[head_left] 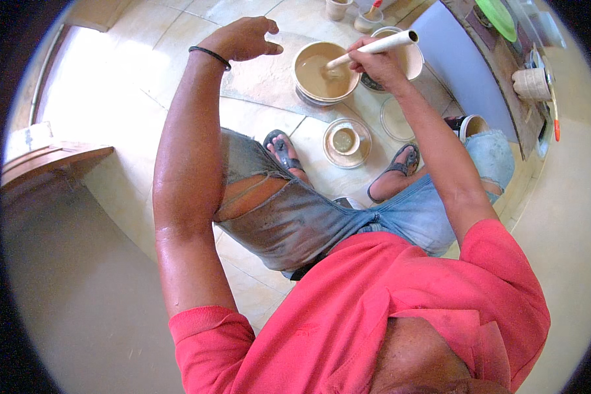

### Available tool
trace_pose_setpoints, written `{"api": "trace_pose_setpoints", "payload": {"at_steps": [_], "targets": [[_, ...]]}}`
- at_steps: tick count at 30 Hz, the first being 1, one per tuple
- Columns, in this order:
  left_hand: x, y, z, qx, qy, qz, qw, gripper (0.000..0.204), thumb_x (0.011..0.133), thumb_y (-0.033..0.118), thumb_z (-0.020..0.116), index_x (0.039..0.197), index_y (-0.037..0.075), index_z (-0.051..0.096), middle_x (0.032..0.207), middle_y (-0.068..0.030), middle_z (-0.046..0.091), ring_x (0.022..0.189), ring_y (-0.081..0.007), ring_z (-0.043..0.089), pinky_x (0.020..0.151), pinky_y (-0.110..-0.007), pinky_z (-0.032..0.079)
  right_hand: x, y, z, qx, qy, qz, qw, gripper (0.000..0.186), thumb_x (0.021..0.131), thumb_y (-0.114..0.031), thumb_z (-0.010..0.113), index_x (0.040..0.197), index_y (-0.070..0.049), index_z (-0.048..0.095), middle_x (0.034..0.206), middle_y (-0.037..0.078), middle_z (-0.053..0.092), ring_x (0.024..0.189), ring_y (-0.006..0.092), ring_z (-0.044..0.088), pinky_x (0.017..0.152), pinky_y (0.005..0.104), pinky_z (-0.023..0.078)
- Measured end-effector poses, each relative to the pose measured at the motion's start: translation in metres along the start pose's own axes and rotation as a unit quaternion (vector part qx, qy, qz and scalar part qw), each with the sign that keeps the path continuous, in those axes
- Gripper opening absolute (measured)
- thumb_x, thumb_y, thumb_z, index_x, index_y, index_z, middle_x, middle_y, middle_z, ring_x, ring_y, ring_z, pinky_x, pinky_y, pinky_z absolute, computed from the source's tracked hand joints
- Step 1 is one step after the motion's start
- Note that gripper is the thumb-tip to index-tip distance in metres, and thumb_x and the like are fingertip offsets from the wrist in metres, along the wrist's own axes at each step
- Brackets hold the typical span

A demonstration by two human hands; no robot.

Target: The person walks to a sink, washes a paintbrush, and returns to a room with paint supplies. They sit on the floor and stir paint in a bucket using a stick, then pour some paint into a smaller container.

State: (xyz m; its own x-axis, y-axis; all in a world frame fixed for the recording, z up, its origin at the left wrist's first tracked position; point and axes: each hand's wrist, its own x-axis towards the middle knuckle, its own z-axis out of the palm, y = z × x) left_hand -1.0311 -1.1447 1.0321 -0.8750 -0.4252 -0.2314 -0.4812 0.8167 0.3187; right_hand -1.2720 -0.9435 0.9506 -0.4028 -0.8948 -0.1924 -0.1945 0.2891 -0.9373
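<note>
My right hand (379, 64) is wrapped round a pale pipe-like stick (391, 43). The stick slants down to the left, and its lower end dips into thick beige liquid (314, 73) in a round bucket (298, 84). Left of that bucket, my left hand (244, 39) hovers in the air with nothing in it, its thumb and fingers apart. A second, pale bucket (410, 59) stands just behind my right hand, partly hidden by it. Nearer my feet, a small cup (345, 140) of similar beige stuff sits on a round lid (331, 156).
Another round lid (395, 121) lies on the tiled floor. At the back are a plastic cup (338, 9) and a clear tub (368, 23) with a red-handled tool. A blue-grey panel (453, 59) borders the right side; a wooden piece of furniture (59, 161) stands left.
</note>
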Motion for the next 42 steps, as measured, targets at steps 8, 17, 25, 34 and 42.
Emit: {"api": "trace_pose_setpoints", "payload": {"at_steps": [8,17,25,34,42], "targets": [[0.0,-0.002,0.001,-0.008,-0.004,-0.014,1.0,0.056,0.091,0.041,0.072,0.131,0.004,0.061,0.112,-0.0239,0.07,0.103,-0.0365,0.069,0.092,-0.044,0.055,-0.017,-0.017,-0.003,-0.014,-0.071,0.035,0.997,0.007,0.084,-0.01,0.069,0.084,-0.003,0.07,0.067,0.004,0.066,0.056,0.0109,0.063,0.054,0.0268,0.054],[0.002,-0.004,0.008,-0.016,0.007,-0.012,1.0,0.056,0.091,0.041,0.071,0.131,0.003,0.06,0.11,-0.023,0.07,0.101,-0.0361,0.069,0.091,-0.045,0.055,0.004,-0.002,0.006,-0.092,-0.087,-0.09,0.988,0.006,0.086,-0.012,0.07,0.089,-0.006,0.071,0.07,0.001,0.066,0.057,0.0092,0.061,0.052,0.0253,0.049],[-0.001,-0.003,0.004,-0.025,0.003,-0.015,1.0,0.056,0.09,0.04,0.072,0.131,0.004,0.061,0.11,-0.0222,0.071,0.099,-0.0349,0.07,0.089,-0.044,0.056,-0.005,-0.017,0.0,0.004,-0.063,0.037,0.997,0.009,0.085,-0.015,0.072,0.083,-0.006,0.07,0.065,0.002,0.065,0.059,0.0111,0.065,0.054,0.0268,0.053],[0.0,-0.006,0.008,-0.019,0.008,-0.009,1.0,0.056,0.09,0.041,0.072,0.131,0.004,0.061,0.112,-0.0233,0.07,0.102,-0.0354,0.07,0.091,-0.044,0.055,0.007,-0.007,-0.002,-0.087,-0.006,-0.033,0.996,0.014,0.083,-0.015,0.073,0.084,-0.002,0.07,0.067,0.006,0.068,0.057,0.0129,0.066,0.054,0.0275,0.055],[0.0,0.002,0.0,-0.018,-0.004,-0.004,1.0,0.056,0.09,0.04,0.073,0.132,0.005,0.06,0.11,-0.0227,0.071,0.102,-0.0355,0.07,0.091,-0.044,0.055,-0.007,-0.007,0.023,-0.012,-0.029,-0.055,0.998,0.01,0.082,-0.014,0.07,0.086,-0.005,0.072,0.068,0.005,0.069,0.061,0.0119,0.067,0.057,0.0279,0.055]]}}
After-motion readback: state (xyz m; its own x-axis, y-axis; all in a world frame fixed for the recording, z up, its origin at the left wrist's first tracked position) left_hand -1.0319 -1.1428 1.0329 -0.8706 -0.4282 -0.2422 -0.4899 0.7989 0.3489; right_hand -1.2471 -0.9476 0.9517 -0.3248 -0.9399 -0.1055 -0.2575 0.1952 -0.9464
